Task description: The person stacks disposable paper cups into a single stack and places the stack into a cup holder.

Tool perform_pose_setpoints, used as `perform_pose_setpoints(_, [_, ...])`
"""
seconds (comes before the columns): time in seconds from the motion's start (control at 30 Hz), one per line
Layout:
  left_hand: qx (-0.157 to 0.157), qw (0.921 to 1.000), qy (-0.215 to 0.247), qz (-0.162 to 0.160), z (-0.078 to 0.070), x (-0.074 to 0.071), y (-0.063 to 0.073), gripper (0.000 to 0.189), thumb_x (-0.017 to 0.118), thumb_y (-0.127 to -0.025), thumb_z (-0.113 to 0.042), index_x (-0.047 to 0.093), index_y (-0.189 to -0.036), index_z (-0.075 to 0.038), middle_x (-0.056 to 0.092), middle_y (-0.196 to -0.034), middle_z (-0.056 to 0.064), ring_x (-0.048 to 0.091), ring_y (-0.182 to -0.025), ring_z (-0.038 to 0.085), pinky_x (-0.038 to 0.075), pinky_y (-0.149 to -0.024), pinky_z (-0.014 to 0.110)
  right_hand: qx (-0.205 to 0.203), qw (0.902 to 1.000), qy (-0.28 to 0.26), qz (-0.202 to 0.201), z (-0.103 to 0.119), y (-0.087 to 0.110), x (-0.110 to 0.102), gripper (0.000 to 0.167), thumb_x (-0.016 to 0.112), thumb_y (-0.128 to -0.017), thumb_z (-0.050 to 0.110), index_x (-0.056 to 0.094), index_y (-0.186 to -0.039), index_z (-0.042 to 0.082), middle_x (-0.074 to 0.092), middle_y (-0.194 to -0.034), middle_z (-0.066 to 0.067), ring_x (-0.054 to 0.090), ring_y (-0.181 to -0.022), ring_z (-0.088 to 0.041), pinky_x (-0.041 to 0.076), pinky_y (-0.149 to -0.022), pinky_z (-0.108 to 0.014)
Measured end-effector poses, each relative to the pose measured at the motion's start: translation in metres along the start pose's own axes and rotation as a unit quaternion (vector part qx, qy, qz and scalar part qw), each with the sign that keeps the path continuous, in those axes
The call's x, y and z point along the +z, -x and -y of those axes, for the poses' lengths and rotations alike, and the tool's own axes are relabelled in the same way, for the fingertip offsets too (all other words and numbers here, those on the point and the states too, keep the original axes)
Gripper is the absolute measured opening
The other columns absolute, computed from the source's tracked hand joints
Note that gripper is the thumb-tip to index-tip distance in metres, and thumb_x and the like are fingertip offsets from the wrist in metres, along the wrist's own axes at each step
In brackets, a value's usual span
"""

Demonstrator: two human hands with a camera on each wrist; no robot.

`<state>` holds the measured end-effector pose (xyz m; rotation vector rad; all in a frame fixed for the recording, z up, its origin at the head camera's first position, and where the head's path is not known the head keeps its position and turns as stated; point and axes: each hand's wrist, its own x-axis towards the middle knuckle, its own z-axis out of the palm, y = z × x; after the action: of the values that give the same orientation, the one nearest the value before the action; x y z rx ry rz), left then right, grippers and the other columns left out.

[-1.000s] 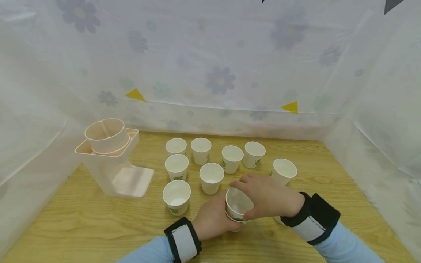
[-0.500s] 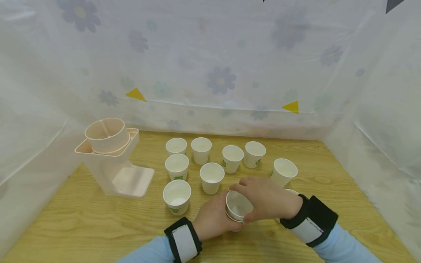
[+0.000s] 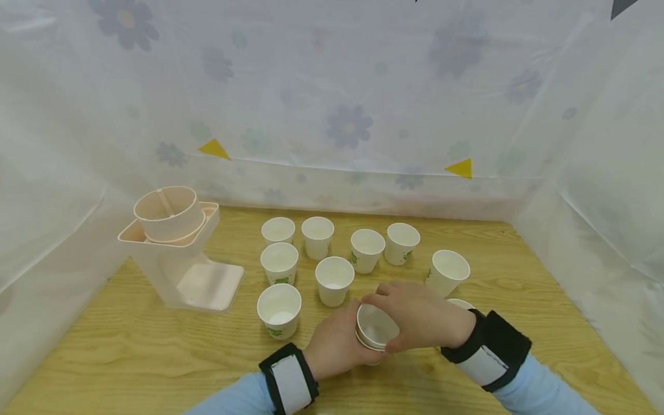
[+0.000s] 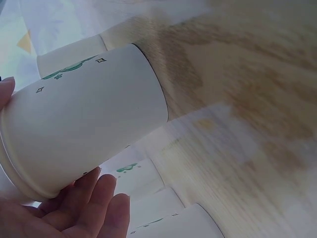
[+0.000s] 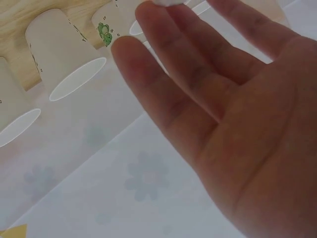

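Observation:
Near the front middle of the head view, my left hand (image 3: 337, 343) grips a white paper cup (image 4: 89, 109) with a small green print. A second paper cup (image 3: 377, 326) sits nested inside it, and the two rims lie close together. From above, my right hand (image 3: 421, 314) holds this inner cup by its rim, thumb on the near side and fingers on the far side. In the right wrist view the right fingers (image 5: 183, 94) are bent only slightly, with a sliver of white cup at their tips. The lower cup's base is hidden in the head view.
Several upright paper cups, such as one at the front left (image 3: 279, 311) and one at the right (image 3: 448, 270), stand around the hands. Another cup (image 3: 461, 303) is partly hidden by the right wrist. A pale plastic stand with a round top (image 3: 171, 213) is at the left.
My right hand has moved slightly downward with the inner cup, which now sits deeper in the lower one. Its green print has gone out of sight. My left hand has stayed put.

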<state>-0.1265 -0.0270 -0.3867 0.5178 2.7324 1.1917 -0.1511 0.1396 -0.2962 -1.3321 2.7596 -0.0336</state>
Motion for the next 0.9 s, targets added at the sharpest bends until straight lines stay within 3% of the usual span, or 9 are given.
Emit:
perform_pose_setpoints(0.5, [-0.01,0.9999,0.011,0.005,0.0009,-0.0003,-0.0005,0.072,0.083,-0.061,-0.041,0.051,-0.119,-0.013,0.062,-0.108,0.0,0.059,-0.091,0.012,0.047,-0.072,0.027,0.015,0.9989,-0.027,0.035,0.0003,-0.0016,0.0051,0.069,0.085,-0.059,0.035,0.058,-0.121,0.018,0.059,-0.097,0.002,0.055,-0.086,-0.014,0.049,-0.07,-0.033])
perform_pose_setpoints(0.9, [-0.02,0.9997,0.011,0.01,-0.0005,-0.0006,-0.0007,0.072,0.082,-0.061,-0.044,0.05,-0.118,-0.012,0.062,-0.107,0.001,0.059,-0.089,0.012,0.047,-0.069,0.027,0.025,0.9981,-0.046,0.035,-0.0009,-0.0016,0.0099,0.069,0.083,-0.062,0.037,0.058,-0.123,0.017,0.059,-0.099,0.001,0.054,-0.084,-0.012,0.048,-0.07,-0.031])
